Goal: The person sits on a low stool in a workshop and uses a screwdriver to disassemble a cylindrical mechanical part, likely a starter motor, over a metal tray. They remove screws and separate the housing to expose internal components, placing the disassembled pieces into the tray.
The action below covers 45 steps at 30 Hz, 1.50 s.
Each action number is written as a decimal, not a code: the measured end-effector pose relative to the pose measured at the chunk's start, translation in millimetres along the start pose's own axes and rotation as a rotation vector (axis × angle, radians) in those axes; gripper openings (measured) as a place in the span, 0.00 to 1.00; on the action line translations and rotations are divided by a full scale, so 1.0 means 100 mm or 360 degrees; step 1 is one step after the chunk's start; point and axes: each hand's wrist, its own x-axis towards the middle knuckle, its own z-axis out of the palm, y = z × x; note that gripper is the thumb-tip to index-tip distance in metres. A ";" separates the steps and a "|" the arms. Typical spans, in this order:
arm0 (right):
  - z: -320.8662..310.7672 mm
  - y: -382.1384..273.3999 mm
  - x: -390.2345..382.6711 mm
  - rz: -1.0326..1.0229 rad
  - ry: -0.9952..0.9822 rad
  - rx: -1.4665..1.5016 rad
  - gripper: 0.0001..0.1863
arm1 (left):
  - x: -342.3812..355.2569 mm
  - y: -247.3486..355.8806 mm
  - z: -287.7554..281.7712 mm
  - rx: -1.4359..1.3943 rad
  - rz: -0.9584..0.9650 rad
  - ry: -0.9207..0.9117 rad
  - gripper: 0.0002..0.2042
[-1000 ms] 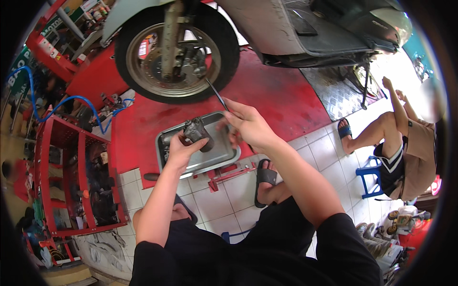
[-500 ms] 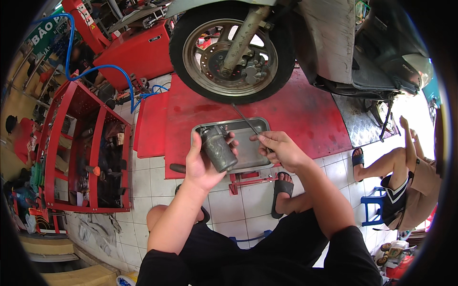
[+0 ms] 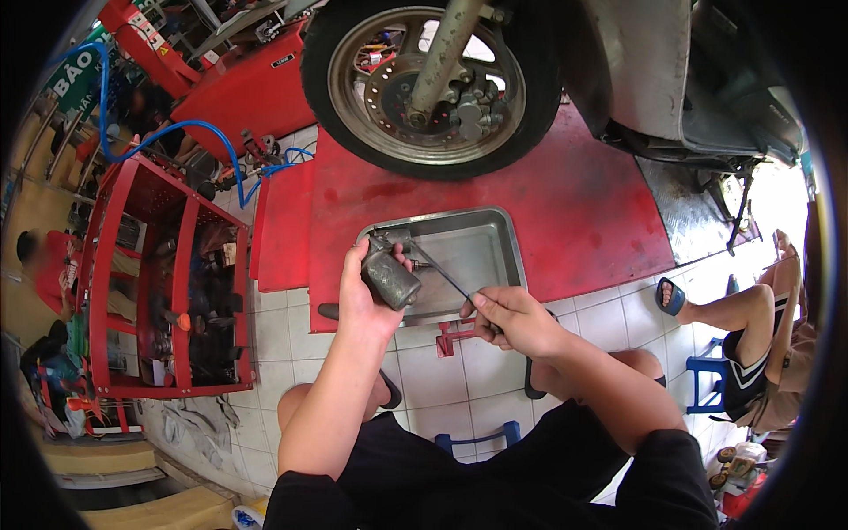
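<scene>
My left hand (image 3: 362,296) cradles a dirty grey metal cylindrical part (image 3: 391,278) above a steel tray (image 3: 468,247) on the red platform (image 3: 574,212). My right hand (image 3: 508,318) grips a long thin dark tool (image 3: 446,276), whose far end reaches the top of the part; whether it touches cannot be told. Beyond the tray, the scooter's front wheel (image 3: 322,79) stands with its brake disc and caliper (image 3: 473,119) facing me.
At left are a red tool trolley (image 3: 132,177), a coiled blue hose (image 3: 203,128) and a person in red (image 3: 57,265). A seated person's leg (image 3: 724,305) and blue stool (image 3: 707,380) are at right. White tiled floor (image 3: 428,380) lies below.
The tool's tip has left the wheel area and is now up at the metal part, which my left hand tilts. The view has also shifted as my head moved.
</scene>
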 end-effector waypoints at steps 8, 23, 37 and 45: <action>0.03 0.10 -0.07 0.0089 -0.0061 0.0213 0.20 | -0.03 -0.20 0.13 0.0083 -0.0208 -0.0085 0.20; 0.06 0.18 -0.06 -0.0029 -0.0005 0.0151 0.20 | 0.01 -0.19 0.06 0.0184 -0.0089 -0.0270 0.18; 0.01 0.10 -0.10 0.0219 -0.0169 0.0567 0.19 | 0.01 -0.26 0.08 0.0294 -0.0017 -0.0186 0.17; 0.02 0.14 -0.10 0.0318 -0.0239 0.0690 0.18 | 0.04 -0.26 0.08 0.0184 -0.0068 -0.0265 0.17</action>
